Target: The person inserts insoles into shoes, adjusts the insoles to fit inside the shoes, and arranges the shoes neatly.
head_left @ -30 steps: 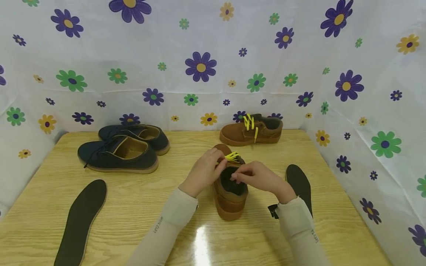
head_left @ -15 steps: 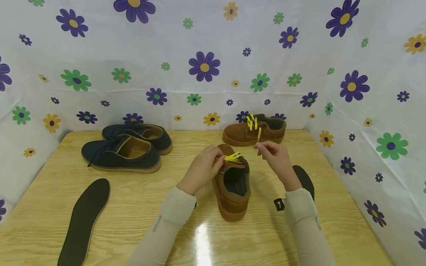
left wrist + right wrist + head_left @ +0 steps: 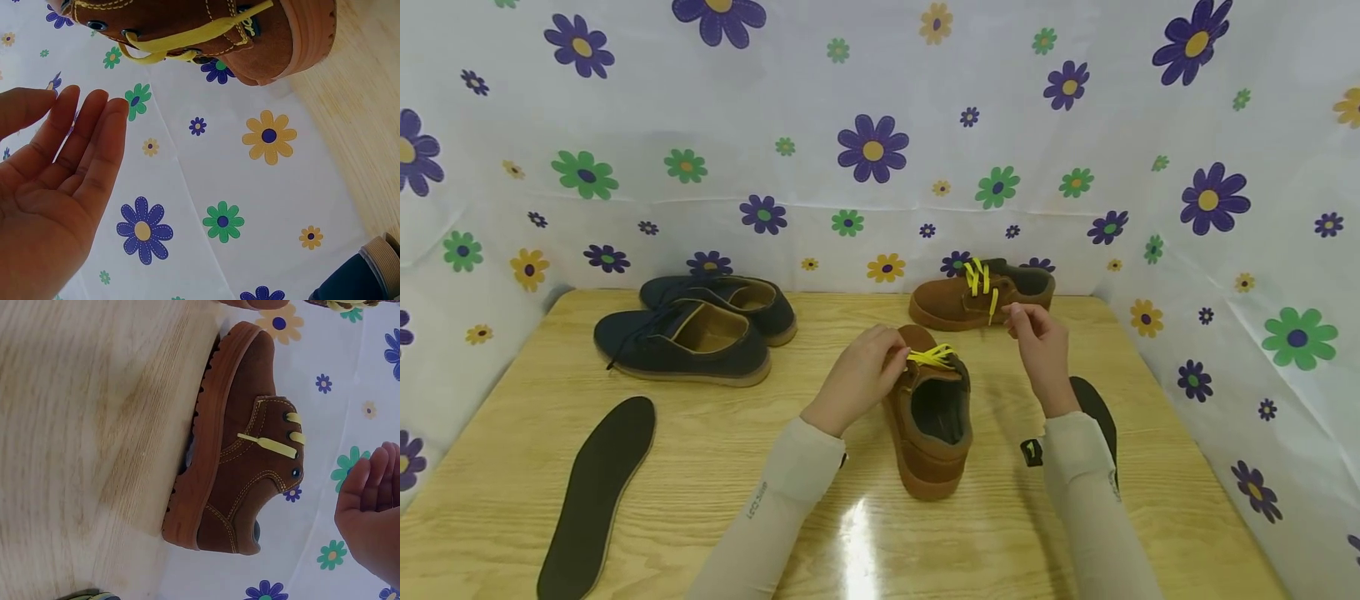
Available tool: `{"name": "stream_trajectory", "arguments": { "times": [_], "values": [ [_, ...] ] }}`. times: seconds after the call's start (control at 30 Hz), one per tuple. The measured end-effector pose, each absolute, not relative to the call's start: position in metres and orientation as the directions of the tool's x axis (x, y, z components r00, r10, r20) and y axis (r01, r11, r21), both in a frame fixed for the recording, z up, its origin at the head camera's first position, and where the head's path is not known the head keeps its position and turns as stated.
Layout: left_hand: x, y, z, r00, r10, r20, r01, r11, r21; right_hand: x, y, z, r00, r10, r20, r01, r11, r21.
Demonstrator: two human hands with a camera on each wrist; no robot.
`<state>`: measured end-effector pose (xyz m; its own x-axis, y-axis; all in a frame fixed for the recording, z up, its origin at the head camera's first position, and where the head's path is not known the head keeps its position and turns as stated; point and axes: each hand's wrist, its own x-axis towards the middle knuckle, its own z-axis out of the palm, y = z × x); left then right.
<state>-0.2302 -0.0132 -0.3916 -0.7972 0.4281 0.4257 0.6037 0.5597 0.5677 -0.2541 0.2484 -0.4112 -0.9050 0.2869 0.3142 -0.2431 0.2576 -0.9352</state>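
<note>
A brown shoe (image 3: 934, 467) with yellow laces (image 3: 934, 357) stands in the middle, heel toward me. My left hand (image 3: 861, 379) is above its left side. In the head view the thumb and index fingertips overlap the laces; in the left wrist view they come close together beside the shoe (image 3: 187, 28), with a yellow lace end (image 3: 206, 34) hanging apart from them. My right hand (image 3: 1041, 358) is raised to the right of the shoe, thumb near the curled forefinger, in front of a second brown shoe (image 3: 955, 302). I cannot tell whether either hand pinches something thin.
A pair of navy shoes (image 3: 685, 367) stands at the back left of the wooden table (image 3: 737, 500). One dark insole (image 3: 597, 492) lies at the left, another (image 3: 1093, 408) partly under my right forearm. Flower-printed cloth (image 3: 820, 167) rises behind and on both sides.
My right hand has moved from over the shoe opening up and to the right. My left hand has stayed by the laces. The whole head view has shifted slightly.
</note>
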Motion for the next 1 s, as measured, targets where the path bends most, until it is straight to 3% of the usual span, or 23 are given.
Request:
{"name": "stream_trajectory", "arguments": {
  "times": [0.37, 0.5, 0.77, 1.0],
  "values": [
    [-0.232, -0.016, -0.390, -0.792, 0.428, 0.434, 0.610, 0.560, 0.560, -0.269, 0.252, -0.411, -0.895, 0.298, 0.333, -0.227, 0.338, -0.913],
    [-0.231, -0.017, -0.389, -0.794, 0.436, 0.423, 0.608, 0.564, 0.559, -0.273, 0.254, -0.413, -0.887, 0.294, 0.356, -0.206, 0.439, -0.875],
    [-0.230, -0.017, -0.387, -0.805, 0.441, 0.396, 0.593, 0.580, 0.559, -0.286, 0.264, -0.416, -0.866, 0.196, 0.461, -0.237, 0.649, -0.723],
    [-0.231, -0.017, -0.388, -0.807, 0.439, 0.395, 0.590, 0.583, 0.559, -0.297, 0.275, -0.421, -0.890, 0.065, 0.450, -0.205, 0.827, -0.524]
  ]
}}
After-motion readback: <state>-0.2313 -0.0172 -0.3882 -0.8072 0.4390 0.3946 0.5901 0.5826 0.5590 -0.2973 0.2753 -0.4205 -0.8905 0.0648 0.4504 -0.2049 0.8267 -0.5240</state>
